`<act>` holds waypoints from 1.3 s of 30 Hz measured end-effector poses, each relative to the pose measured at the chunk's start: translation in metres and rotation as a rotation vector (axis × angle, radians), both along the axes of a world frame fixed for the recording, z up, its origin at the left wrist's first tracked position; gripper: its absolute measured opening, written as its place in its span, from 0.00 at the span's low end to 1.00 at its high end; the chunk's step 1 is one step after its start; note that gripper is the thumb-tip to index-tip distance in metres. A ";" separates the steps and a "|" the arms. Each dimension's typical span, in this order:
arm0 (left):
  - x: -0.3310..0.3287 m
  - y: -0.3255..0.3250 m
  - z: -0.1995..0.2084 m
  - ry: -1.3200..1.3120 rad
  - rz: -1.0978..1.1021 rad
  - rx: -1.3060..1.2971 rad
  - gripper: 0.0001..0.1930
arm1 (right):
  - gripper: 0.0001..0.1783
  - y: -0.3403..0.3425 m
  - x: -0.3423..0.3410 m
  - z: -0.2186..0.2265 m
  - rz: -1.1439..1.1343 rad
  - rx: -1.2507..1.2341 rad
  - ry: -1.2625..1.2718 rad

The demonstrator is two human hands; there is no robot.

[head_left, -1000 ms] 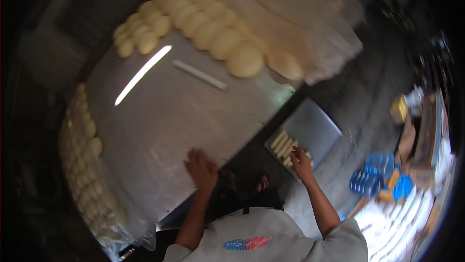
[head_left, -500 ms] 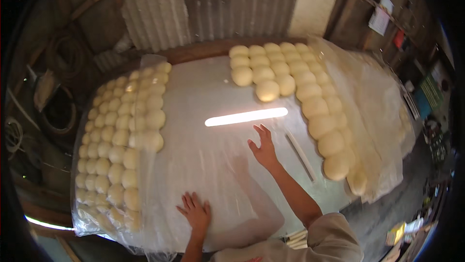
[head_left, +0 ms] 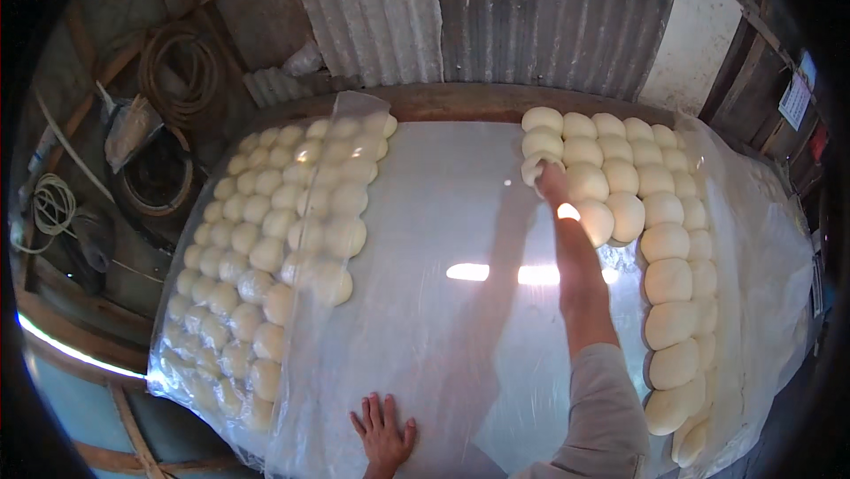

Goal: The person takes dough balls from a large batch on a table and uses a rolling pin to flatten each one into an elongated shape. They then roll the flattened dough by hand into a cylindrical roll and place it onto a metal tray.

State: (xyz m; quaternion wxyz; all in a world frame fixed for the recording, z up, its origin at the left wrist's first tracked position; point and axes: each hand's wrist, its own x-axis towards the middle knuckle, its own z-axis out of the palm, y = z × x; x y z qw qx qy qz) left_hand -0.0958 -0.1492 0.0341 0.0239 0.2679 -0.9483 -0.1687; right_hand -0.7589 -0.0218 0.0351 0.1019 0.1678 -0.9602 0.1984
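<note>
My right hand (head_left: 551,181) reaches far across the table and has its fingers around a pale dough ball (head_left: 535,164) at the near left corner of the right-hand group. The arm hides part of the surface below it, and the fingertips are partly hidden. Close to the near edge, my left hand (head_left: 386,436) lies flat with its fingers spread, holding nothing. Rows of round dough balls (head_left: 670,281) sit packed together on the right. Another block of dough balls (head_left: 268,254) fills the left side, partly under clear plastic sheet (head_left: 310,337).
The smooth pale tabletop (head_left: 416,231) lies between the two groups. A second plastic sheet (head_left: 753,320) covers the right edge. Behind stands a corrugated metal wall (head_left: 549,27); coiled hose (head_left: 181,67) and looped cable (head_left: 55,204) hang at the left.
My right hand has moved from over the middle of the table to the dough ball at the far right group. My left hand stays flat near the front. The view has shifted.
</note>
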 end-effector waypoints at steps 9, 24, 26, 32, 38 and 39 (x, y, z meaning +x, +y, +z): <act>0.021 -0.007 0.003 -0.016 0.042 -0.100 0.34 | 0.19 0.016 0.168 0.220 0.168 -0.361 0.082; 0.029 -0.014 -0.032 0.196 0.032 0.021 0.30 | 0.41 0.096 0.557 0.066 0.247 -0.206 -0.299; 0.013 -0.019 -0.028 0.214 0.046 0.106 0.30 | 0.40 0.090 0.536 0.031 0.121 -0.462 -0.263; -0.038 0.044 -0.009 0.388 -0.418 0.311 0.30 | 0.37 0.050 0.461 0.006 0.105 -1.265 -0.870; 0.022 0.038 -0.028 0.445 -0.410 0.225 0.30 | 0.34 0.168 0.470 0.026 -0.132 -0.333 0.058; 0.030 0.038 -0.027 0.441 -0.343 0.284 0.30 | 0.32 0.207 0.477 0.012 -0.312 -0.023 0.058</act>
